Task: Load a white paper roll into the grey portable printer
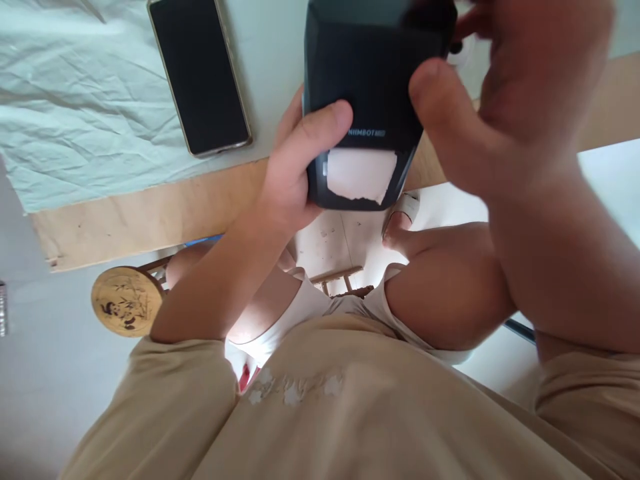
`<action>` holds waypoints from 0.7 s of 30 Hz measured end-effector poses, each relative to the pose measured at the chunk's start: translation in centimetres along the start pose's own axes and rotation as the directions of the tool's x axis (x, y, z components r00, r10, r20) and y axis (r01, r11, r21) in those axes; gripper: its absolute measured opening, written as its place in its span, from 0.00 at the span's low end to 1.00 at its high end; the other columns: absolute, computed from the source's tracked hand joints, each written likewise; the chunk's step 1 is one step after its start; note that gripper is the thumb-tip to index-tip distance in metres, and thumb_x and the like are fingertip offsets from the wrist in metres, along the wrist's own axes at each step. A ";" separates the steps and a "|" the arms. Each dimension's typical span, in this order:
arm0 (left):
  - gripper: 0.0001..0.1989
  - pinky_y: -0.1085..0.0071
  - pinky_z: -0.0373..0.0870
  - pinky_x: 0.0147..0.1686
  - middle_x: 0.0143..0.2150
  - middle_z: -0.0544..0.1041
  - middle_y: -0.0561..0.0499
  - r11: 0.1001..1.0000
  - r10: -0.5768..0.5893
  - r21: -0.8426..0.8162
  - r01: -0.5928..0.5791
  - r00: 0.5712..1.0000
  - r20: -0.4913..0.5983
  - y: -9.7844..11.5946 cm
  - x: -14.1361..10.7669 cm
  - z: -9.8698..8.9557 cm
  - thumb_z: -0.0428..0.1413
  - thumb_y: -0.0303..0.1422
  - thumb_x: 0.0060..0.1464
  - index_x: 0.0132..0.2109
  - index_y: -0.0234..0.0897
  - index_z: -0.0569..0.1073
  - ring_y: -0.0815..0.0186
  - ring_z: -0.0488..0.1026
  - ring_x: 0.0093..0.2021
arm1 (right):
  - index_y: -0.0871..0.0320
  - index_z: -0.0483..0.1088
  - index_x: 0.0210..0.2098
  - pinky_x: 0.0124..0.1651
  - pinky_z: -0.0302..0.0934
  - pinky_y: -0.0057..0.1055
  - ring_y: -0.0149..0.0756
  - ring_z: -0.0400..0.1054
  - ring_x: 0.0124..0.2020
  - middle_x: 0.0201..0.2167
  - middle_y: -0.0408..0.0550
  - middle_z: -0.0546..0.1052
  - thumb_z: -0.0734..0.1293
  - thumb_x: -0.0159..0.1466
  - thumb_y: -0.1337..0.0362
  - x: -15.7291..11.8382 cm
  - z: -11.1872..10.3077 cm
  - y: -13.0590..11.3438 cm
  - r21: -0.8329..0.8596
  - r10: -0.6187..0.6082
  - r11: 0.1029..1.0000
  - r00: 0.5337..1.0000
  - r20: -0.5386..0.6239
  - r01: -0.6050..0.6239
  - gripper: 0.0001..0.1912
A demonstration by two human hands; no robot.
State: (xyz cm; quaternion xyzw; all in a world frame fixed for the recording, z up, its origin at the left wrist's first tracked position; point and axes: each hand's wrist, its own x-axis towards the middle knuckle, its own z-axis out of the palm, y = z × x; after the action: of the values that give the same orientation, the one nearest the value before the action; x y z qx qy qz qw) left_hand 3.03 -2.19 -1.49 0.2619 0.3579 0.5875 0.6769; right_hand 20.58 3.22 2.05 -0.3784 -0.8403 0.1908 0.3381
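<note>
A dark label printer (365, 87) marked NIIMBOT is held up over the table's near edge. On its lower end is a white paper patch (361, 173) with a ragged edge. My left hand (300, 160) grips the printer's left side, thumb lying across the front. At the upper right, my right hand (530, 100) is closed against the printer, its thumb on the right edge. The other right fingers are blurred and partly hidden near the top corner. Behind them shows part of a white round thing (463, 53) with a dark centre, too covered to name.
A phone (203, 77) with a dark screen lies left of the printer. Wrinkled pale green cloth (75, 100) covers the table's left part, with a bare wooden edge (115, 213) in front. Below stands a round wooden stool (127, 300), left of my legs.
</note>
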 end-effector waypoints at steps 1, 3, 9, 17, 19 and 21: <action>0.10 0.70 0.70 0.29 0.32 0.77 0.50 0.999 0.050 -0.001 -0.050 0.999 0.003 0.1 0.0 0.0 0.59 0.38 0.58 0.43 0.38 0.73 0.57 0.81 0.40 | 0.64 0.71 0.57 0.64 0.67 0.40 0.42 0.69 0.58 0.54 0.52 0.73 0.59 0.71 0.50 0.1 0.5 -0.2 -0.030 -0.056 0.998 0.998 0.023 0.056 0.26; 0.11 0.68 0.72 0.30 0.31 0.77 0.50 0.997 0.067 0.032 -0.067 0.998 0.014 0.2 0.0 -0.1 0.57 0.37 0.57 0.45 0.39 0.72 0.52 0.82 0.43 | 0.63 0.70 0.56 0.62 0.67 0.40 0.40 0.68 0.57 0.52 0.54 0.73 0.61 0.69 0.51 0.1 1.2 -0.3 0.030 -0.128 0.991 0.992 -0.013 0.128 0.25; 0.26 0.62 0.78 0.40 0.42 0.78 0.48 0.978 -0.169 0.120 0.170 0.985 -0.021 1.7 0.1 -1.1 0.61 0.40 0.51 0.57 0.43 0.65 0.48 0.81 0.51 | 0.60 0.67 0.56 0.59 0.69 0.37 0.40 0.67 0.60 0.53 0.56 0.73 0.67 0.66 0.56 0.4 1.7 0.2 0.128 -0.188 0.974 0.982 -0.009 0.187 0.23; 0.17 0.67 0.73 0.35 0.34 0.74 0.53 0.983 -0.156 0.093 0.157 0.988 -0.019 2.3 -0.2 -0.9 0.52 0.31 0.54 0.52 0.41 0.66 0.59 0.80 0.35 | 0.61 0.66 0.58 0.64 0.65 0.42 0.41 0.66 0.63 0.56 0.58 0.72 0.66 0.69 0.56 0.3 1.1 -0.8 -0.003 -0.217 0.976 0.975 0.054 0.218 0.23; 0.15 0.70 0.71 0.30 0.32 0.73 0.54 0.993 -0.109 0.054 0.110 0.994 -0.009 1.9 -0.1 -0.7 0.53 0.31 0.55 0.50 0.42 0.66 0.64 0.78 0.29 | 0.58 0.66 0.58 0.64 0.65 0.41 0.40 0.65 0.63 0.56 0.56 0.72 0.65 0.69 0.55 0.1 0.9 -1.0 -0.014 -0.185 0.982 0.981 0.055 0.186 0.21; 0.14 0.72 0.69 0.25 0.31 0.73 0.55 0.999 -0.043 0.013 0.043 0.999 -0.020 1.5 0.0 -0.4 0.59 0.34 0.53 0.47 0.41 0.68 0.66 0.75 0.25 | 0.58 0.66 0.58 0.65 0.65 0.40 0.39 0.65 0.64 0.56 0.55 0.72 0.65 0.70 0.54 -0.2 0.9 -1.1 -0.032 -0.165 0.986 0.985 0.054 0.167 0.21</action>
State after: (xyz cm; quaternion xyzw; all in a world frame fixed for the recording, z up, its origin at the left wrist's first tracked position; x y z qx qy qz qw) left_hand 1.85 -1.98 -0.59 0.2529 0.3741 0.5731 0.6838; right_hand 19.44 2.30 1.97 -0.3083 -0.8805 0.1562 0.3244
